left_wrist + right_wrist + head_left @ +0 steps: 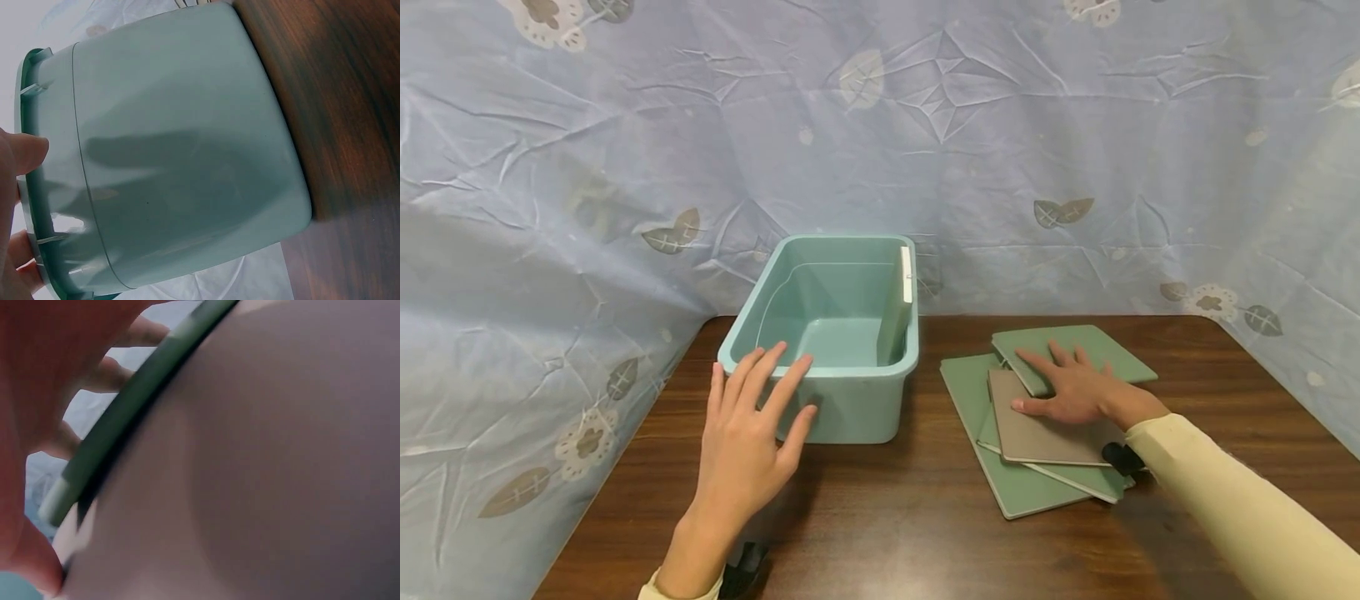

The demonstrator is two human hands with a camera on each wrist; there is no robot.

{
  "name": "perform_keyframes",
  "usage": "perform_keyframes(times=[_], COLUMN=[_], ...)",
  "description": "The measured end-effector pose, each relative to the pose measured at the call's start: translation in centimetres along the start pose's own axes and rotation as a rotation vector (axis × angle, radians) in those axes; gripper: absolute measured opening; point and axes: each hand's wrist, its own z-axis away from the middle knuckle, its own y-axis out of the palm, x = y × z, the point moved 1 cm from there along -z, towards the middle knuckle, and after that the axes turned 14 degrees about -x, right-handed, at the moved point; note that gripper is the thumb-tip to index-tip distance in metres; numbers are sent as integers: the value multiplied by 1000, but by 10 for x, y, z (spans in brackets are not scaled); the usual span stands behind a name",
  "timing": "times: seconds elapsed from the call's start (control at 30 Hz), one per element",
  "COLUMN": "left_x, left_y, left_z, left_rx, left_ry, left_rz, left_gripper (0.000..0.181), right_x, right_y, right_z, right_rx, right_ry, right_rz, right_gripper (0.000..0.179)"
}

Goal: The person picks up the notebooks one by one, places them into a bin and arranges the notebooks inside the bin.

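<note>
A light teal plastic bin [842, 410] stands left of centre in the head view. My left hand [741, 446] is at its front rim, fingers spread and fairly straight; the left wrist view shows the thumb [28, 153] beside the rim. Inside, a green book [893, 321] with white page edges leans upright against the right wall. To the right lies a loose pile of notebooks. My right hand [1078, 393] rests with spread fingers on the top green notebook [1101, 346], its thumb over the brown notebook [1048, 437]. Beneath are a larger green notebook [966, 383] and another green one [1086, 479].
The dark wooden table [895, 517] carries the bin and the pile. A pale blue-grey floral cloth [880, 167] hangs behind and along the sides. Black straps [745, 567] show at both wrists.
</note>
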Motion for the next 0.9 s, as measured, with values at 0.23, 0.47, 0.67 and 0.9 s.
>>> perform_keyframes(times=[0.23,0.47,0.67,0.9], left_x=[-2,-3,-1,-1], left_y=[0,-1,0,-1], left_z=[-2,-2,-2,-2], left_rx=[-19,-34,-33,-33], left_ry=[11,10,11,4], left_rz=[4,12,8,16], left_gripper=[54,54,53,52], right_x=[-9,-7,-4,-4], right_y=[4,5,3,0], right_z=[0,1,2,0], right_rx=[33,44,48,55], right_ry=[18,18,16,4], right_rz=[1,14,15,37], right_gripper=[95,93,94,97])
